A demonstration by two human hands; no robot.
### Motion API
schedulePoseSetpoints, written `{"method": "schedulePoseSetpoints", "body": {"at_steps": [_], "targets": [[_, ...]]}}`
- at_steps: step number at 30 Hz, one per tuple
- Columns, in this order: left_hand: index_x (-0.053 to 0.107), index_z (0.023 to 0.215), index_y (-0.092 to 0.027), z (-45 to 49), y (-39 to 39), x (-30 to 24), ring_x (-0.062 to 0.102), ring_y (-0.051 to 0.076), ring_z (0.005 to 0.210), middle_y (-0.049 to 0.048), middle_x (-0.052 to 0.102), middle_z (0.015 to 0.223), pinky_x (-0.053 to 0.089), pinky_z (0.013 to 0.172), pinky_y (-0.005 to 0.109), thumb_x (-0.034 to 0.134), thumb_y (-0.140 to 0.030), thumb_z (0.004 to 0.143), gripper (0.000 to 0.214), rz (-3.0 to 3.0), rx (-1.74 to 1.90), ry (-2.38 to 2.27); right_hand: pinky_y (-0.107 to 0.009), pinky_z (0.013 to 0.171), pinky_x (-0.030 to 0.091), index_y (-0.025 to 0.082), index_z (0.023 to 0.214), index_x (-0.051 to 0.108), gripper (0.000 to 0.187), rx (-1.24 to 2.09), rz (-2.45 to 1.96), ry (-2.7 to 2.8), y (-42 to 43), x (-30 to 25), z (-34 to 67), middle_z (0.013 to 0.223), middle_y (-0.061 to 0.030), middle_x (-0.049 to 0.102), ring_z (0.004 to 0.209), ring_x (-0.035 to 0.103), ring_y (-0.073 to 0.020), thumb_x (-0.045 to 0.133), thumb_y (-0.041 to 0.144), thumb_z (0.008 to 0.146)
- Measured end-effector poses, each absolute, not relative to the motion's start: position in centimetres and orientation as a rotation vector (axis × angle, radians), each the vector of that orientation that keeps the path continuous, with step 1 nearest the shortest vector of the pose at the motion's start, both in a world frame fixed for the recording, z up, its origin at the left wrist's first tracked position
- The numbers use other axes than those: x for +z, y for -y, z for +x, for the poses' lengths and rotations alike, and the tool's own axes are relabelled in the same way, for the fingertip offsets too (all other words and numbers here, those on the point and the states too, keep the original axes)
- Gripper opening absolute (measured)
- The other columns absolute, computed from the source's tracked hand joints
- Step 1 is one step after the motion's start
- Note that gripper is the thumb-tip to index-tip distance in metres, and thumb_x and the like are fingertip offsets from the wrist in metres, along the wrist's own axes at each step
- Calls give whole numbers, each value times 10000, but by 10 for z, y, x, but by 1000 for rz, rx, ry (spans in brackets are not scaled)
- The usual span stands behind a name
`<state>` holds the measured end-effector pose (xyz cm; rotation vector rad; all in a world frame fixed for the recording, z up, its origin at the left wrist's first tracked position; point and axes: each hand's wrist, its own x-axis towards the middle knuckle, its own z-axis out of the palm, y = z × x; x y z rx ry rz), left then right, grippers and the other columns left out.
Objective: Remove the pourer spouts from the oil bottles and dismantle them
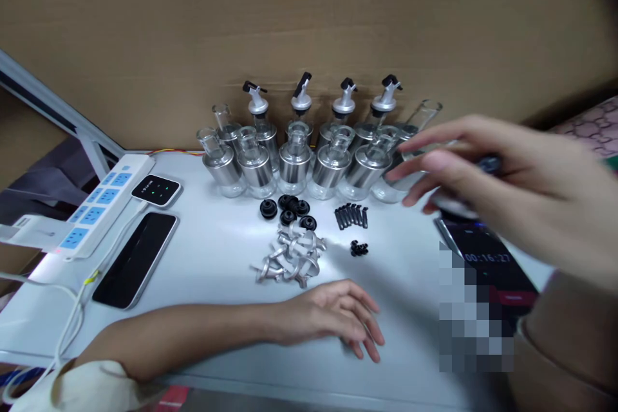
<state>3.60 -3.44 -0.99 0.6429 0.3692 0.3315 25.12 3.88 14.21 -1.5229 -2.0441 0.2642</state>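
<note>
White surface (207, 251), cardboard backing behind.

Far left: white power strip (103, 203) with blue sockets. Just beside it, a small black device (156, 190) with green lights. Below that, a dark phone (136, 259), lying flat.

Lower centre: left hand (333, 318), palm down on the surface, fingers loosely spread, holding nothing. The pile of metal spouts (290, 257) is the nearest item, just above the hand and apart from it.

Centre: black round gaskets (288, 207) in a cluster above the spouts. Behind them, glass bottles with metal sleeves (294, 164) in two rows, and four in the back row carry fitted pourers (302, 100).

Right of centre: a row of short black tubes (351, 215), with a few tiny black bits (359, 248) below.

Right: rightmost bottle (425, 116), neck tilted, partly hidden. The right hand (506, 174) is blurred, fingers extended at that bottle. I cannot tell whether it grips anything. Beneath it lies a second phone (487, 264) showing a timer.
</note>
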Motion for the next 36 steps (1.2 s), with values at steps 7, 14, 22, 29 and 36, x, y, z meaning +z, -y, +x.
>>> {"method": "schedulePoseSetpoints", "body": {"at_steps": [7,14,22,29,36], "targets": [[435,1124,-221,37,32,-16,681,163,731,18,653,902,457,649,279,681,-159,664,525,505,445,-290,-257,553,408,211,806,508,328,894,-1336,2307,-16,87,192,649,14,572,568,529,-131,370,459,971],[566,942,-105,36,31,-12,614,153,743,62,605,858,404,692,298,538,-397,821,318,515,396,-371,-256,622,430,206,866,509,260,1191,-1271,2130,-6,48,178,752,4,588,652,540,-131,437,444,945],[481,598,-175,31,21,-19,531,161,567,16,527,497,391,692,306,370,-525,756,399,351,367,-150,-246,530,430,196,1151,506,448,1230,-1022,2112,2,41,201,886,-44,616,638,509,-137,672,419,800],[310,486,-233,27,20,-12,400,141,448,-17,356,345,394,687,294,344,-642,748,487,316,130,41,-280,657,486,172,1150,545,332,992,-737,2197,4,39,202,885,-55,623,751,570,-159,607,197,824],[311,532,-221,29,19,-5,272,113,454,-53,268,467,335,605,316,57,-842,768,711,380,146,-187,-303,711,517,135,1207,496,333,650,-754,2307,3,33,201,960,-112,671,821,626,-186,472,358,961]]}}
